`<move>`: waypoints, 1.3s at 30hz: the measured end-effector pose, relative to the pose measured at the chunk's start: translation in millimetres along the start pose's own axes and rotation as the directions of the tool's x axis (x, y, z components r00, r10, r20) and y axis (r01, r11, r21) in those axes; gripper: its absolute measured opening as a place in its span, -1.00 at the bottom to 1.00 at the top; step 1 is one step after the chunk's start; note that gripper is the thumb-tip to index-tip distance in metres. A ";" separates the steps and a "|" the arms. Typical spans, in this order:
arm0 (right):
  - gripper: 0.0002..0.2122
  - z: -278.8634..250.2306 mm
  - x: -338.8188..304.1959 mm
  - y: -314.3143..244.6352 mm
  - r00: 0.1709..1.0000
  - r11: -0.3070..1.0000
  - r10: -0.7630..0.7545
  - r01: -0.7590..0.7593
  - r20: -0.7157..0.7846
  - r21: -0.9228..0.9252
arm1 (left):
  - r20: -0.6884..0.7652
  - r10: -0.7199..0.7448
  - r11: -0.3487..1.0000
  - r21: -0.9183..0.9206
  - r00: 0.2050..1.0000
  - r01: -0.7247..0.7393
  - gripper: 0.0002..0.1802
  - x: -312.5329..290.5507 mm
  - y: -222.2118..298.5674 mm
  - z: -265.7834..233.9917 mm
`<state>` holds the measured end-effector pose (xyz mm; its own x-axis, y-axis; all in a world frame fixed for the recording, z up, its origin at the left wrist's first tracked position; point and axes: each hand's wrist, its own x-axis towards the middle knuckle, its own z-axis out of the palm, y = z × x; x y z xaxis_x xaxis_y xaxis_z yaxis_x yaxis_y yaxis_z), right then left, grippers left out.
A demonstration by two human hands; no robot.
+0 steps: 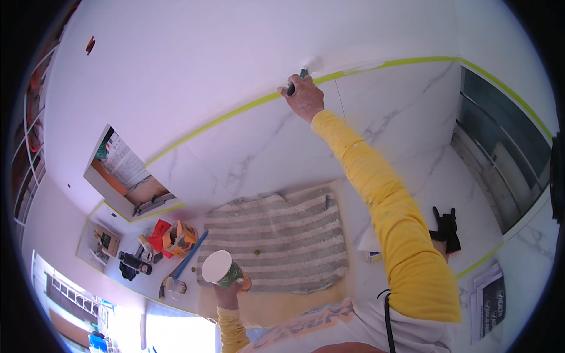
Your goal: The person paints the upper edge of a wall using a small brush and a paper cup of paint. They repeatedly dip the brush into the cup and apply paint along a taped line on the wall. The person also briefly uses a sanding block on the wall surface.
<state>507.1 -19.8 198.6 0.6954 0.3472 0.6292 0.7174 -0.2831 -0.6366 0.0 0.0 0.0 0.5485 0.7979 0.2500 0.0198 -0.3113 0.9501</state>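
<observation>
My right hand (307, 99) is closed around the dark handle of a paintbrush (304, 73), reaching up to the white wall. Its pale bristles touch the wall just above a strip of yellow-green masking tape (235, 110). A wet-looking white streak runs along the tape to the right of the brush. Low on the left, my left hand (228, 296) grips a green paper cup (234, 274) from below. White shows inside the cup, perhaps paint. Below the tape are white marble-look panels (265, 144).
A grey-and-white striped cloth (273, 235) covers part of the surface below. To its left lie a blue stick (191, 253), a round brush (175, 286), an orange bag (179, 238) and a black bottle (134, 262). A black glove (445, 229) lies right. The wall has an opening (126, 170).
</observation>
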 end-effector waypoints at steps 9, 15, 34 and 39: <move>-0.82 -96.0 55.5 122.9 0.992 0.853 -0.019 0.083 -0.127 0.516 | -0.060 -0.048 0.994 -0.105 0.997 0.041 -0.20 -9.3 -9.7 -16.2; -0.73 -151.2 64.2 184.5 0.785 0.992 0.096 -0.128 -0.612 -0.009 | -0.113 -0.053 0.997 -0.070 0.992 0.045 -0.28 -9.9 -20.2 -27.7; -0.79 -244.7 79.9 265.9 0.784 0.958 0.114 0.077 -0.610 0.277 | 0.007 -0.045 0.996 -0.073 0.999 0.046 -0.15 2.1 0.2 -3.3; -0.65 -154.9 82.9 205.4 0.840 0.970 0.093 -0.198 -0.535 -0.142 | 0.026 -0.012 0.999 -0.047 1.000 0.013 -0.19 10.2 5.7 7.5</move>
<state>718.7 -187.7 189.1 0.6738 -0.2128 0.7076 0.5642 -0.4702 -0.6787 11.9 2.5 6.6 0.5696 0.7880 0.2338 -0.0122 -0.2763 0.9610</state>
